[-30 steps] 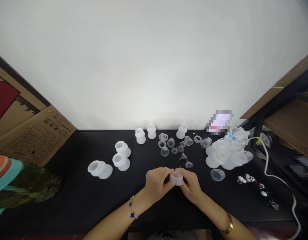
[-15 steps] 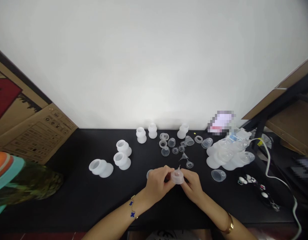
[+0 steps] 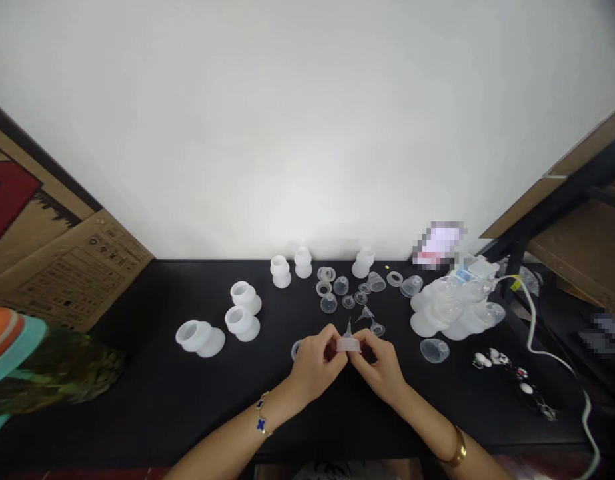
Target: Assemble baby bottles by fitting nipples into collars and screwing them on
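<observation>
Both hands meet near the front of the black table [image 3: 152, 400]. Between their fingertips is a translucent bottle collar [image 3: 348, 345] with a thin clear nipple pointing up. My left hand [image 3: 314, 360] pinches its left side, and my right hand [image 3: 380, 367] grips the right side. A clear round piece [image 3: 296, 349] is partly hidden behind the left hand. Just beyond the fingers lie loose clear nipples [image 3: 377, 329]. Farther back are clear dome caps [image 3: 328, 304] and translucent collars [image 3: 324, 288].
Open white bottles [image 3: 243, 323] stand or lean at left and along the wall. At right, capped bottles [image 3: 454, 313] cluster by a white cable [image 3: 534, 327] and a beaded strap [image 3: 524, 387]. A single clear cap [image 3: 435, 350] lies nearby. A large jar [image 3: 57, 367] and cardboard box [image 3: 87, 260] fill the left.
The collar has been tilted from showing its round face to nearly level, its nipple now pointing straight up. Both hands keep hold of it, shifting only slightly.
</observation>
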The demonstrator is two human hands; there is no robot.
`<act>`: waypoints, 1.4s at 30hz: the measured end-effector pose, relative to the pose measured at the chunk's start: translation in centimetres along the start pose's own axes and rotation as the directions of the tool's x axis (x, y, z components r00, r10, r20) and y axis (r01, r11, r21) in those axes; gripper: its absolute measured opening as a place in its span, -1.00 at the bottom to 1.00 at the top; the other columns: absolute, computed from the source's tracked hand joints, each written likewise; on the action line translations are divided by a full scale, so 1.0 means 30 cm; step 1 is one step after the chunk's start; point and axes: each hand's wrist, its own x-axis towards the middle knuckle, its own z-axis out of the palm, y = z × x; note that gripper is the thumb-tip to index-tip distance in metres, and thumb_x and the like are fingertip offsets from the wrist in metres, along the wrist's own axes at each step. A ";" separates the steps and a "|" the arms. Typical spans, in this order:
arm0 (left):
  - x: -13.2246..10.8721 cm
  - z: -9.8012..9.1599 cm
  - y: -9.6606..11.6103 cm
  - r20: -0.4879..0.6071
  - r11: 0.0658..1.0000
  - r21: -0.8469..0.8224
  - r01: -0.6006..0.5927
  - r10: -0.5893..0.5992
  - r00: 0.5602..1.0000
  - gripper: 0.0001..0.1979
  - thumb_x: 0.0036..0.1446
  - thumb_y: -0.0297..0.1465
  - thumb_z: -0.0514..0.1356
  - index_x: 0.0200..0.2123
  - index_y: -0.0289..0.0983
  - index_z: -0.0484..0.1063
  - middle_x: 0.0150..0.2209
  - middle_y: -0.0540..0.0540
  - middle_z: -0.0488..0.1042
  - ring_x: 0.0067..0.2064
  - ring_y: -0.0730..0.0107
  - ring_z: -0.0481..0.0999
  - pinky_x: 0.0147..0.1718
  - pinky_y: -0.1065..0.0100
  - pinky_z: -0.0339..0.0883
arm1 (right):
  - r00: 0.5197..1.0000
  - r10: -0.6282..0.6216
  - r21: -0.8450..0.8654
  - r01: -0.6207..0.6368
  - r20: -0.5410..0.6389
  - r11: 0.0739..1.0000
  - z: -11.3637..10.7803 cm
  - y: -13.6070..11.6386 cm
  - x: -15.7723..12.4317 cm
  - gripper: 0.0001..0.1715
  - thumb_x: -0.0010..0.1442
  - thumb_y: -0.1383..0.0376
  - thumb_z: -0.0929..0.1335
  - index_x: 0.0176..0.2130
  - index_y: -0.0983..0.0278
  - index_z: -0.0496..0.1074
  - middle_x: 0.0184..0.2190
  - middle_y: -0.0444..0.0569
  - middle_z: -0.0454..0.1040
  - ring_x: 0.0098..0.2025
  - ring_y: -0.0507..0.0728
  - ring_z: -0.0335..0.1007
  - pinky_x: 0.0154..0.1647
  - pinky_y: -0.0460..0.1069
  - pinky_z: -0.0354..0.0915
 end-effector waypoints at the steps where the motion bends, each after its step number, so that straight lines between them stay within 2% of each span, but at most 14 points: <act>1: 0.003 0.000 0.001 0.012 1.000 -0.016 0.015 -0.014 1.000 -0.91 0.11 -0.43 0.12 -0.44 -0.19 0.26 -0.57 0.12 0.34 -0.54 0.47 0.36 -0.51 0.45 0.12 | 1.000 0.025 0.005 -0.025 0.003 1.000 0.000 -0.001 0.004 -0.79 0.28 0.21 0.33 -0.39 0.23 0.38 -0.54 -0.16 0.39 -0.52 0.03 0.27 -0.50 -0.09 0.20; 6: 0.009 0.003 -0.003 0.020 1.000 -0.017 0.016 -0.015 1.000 -0.81 0.22 -0.33 0.09 -0.46 -0.20 0.24 -0.58 0.12 0.29 -0.55 0.48 0.31 -0.52 0.43 0.07 | 0.992 0.122 0.117 -0.126 0.041 0.985 0.002 0.002 0.019 -0.62 0.26 0.12 0.33 -0.50 0.21 0.21 -0.61 -0.24 0.17 -0.55 0.00 0.12 -0.55 -0.11 0.09; 9: 0.009 0.002 -0.003 0.029 1.000 -0.017 0.020 -0.020 0.999 -0.76 0.24 -0.31 0.08 -0.48 -0.21 0.23 -0.61 0.13 0.27 -0.57 0.49 0.29 -0.53 0.43 0.04 | 0.983 0.162 0.182 -0.175 0.082 0.968 0.006 0.009 0.025 -0.56 0.26 0.06 0.33 -0.51 0.21 0.17 -0.60 -0.25 0.12 -0.56 -0.01 0.11 -0.59 -0.13 0.07; 13: 0.010 0.000 -0.004 0.028 0.998 -0.031 0.051 -0.050 0.998 -0.75 0.25 -0.29 0.08 -0.48 -0.21 0.24 -0.61 0.12 0.31 -0.56 0.48 0.32 -0.52 0.44 0.07 | 0.980 0.173 0.180 -0.189 0.104 0.965 0.009 0.018 0.025 -0.55 0.28 0.02 0.33 -0.49 0.22 0.21 -0.58 -0.24 0.14 -0.56 -0.01 0.11 -0.59 -0.13 0.08; 16: 0.013 0.000 -0.009 0.024 0.997 -0.027 0.076 -0.075 0.997 -0.72 0.28 -0.25 0.06 -0.48 -0.21 0.25 -0.60 0.12 0.34 -0.55 0.47 0.34 -0.51 0.44 0.09 | 0.981 0.161 0.151 -0.176 0.106 0.973 0.009 0.018 0.022 -0.58 0.32 0.02 0.31 -0.44 0.24 0.32 -0.56 -0.23 0.17 -0.54 -0.01 0.13 -0.57 -0.13 0.11; 19: 0.016 0.000 -0.014 0.006 0.996 0.002 0.085 -0.085 0.996 -0.69 0.29 -0.24 0.05 -0.49 -0.21 0.25 -0.60 0.11 0.36 -0.55 0.46 0.35 -0.51 0.43 0.08 | 0.982 0.163 0.154 -0.177 0.097 0.972 0.010 0.014 0.021 -0.64 0.33 0.02 0.31 -0.29 0.24 0.42 -0.52 -0.20 0.28 -0.51 0.01 0.21 -0.55 -0.12 0.18; 21: 0.016 0.000 -0.015 0.006 0.996 0.039 0.084 -0.085 0.996 -0.68 0.30 -0.25 0.04 -0.50 -0.22 0.25 -0.60 0.11 0.36 -0.55 0.46 0.34 -0.51 0.43 0.06 | 0.983 0.168 0.174 -0.178 0.069 0.969 0.009 0.013 0.021 -0.67 0.32 0.02 0.33 -0.15 0.23 0.43 -0.49 -0.19 0.33 -0.50 0.03 0.26 -0.53 -0.12 0.22; 25: 0.015 0.000 -0.013 -0.010 0.984 0.167 0.055 -0.054 0.998 -0.69 0.27 -0.29 0.07 -0.53 -0.22 0.24 -0.62 0.11 0.31 -0.56 0.46 0.30 -0.52 0.41 -0.01 | 0.985 0.167 0.179 -0.171 0.040 0.969 0.004 0.019 0.023 -0.59 0.30 0.03 0.35 0.03 0.20 0.39 -0.44 -0.15 0.39 -0.49 0.05 0.32 -0.51 -0.10 0.29; 28: 0.014 0.003 -0.014 -0.036 0.975 0.221 0.034 -0.026 0.999 -0.73 0.25 -0.31 0.09 -0.51 -0.21 0.25 -0.60 0.10 0.33 -0.55 0.44 0.31 -0.50 0.40 0.00 | 0.986 0.155 0.175 -0.164 0.064 0.971 0.001 0.027 0.023 -0.62 0.31 0.05 0.33 0.02 0.19 0.44 -0.40 -0.12 0.44 -0.47 0.06 0.35 -0.49 -0.09 0.33; 37: 0.010 0.002 -0.016 -0.062 0.974 0.224 0.038 -0.024 0.998 -0.77 0.28 -0.28 0.09 -0.44 -0.20 0.31 -0.53 0.08 0.42 -0.50 0.41 0.40 -0.47 0.39 0.09 | 0.988 0.115 0.212 -0.136 0.105 0.968 -0.008 0.013 0.022 -0.64 0.33 0.18 0.32 0.09 0.16 0.42 -0.38 -0.13 0.49 -0.47 0.05 0.41 -0.44 -0.07 0.34; 42: 0.010 0.000 -0.013 -0.050 0.983 0.183 0.020 -0.011 0.999 -0.79 0.31 -0.25 0.08 -0.32 -0.19 0.43 -0.45 0.04 0.50 -0.43 0.38 0.49 -0.42 0.41 0.23 | 0.985 0.143 0.234 -0.162 0.099 0.959 -0.004 0.024 0.019 -0.66 0.32 0.17 0.33 0.06 0.18 0.41 -0.37 -0.11 0.49 -0.46 0.06 0.41 -0.46 -0.08 0.35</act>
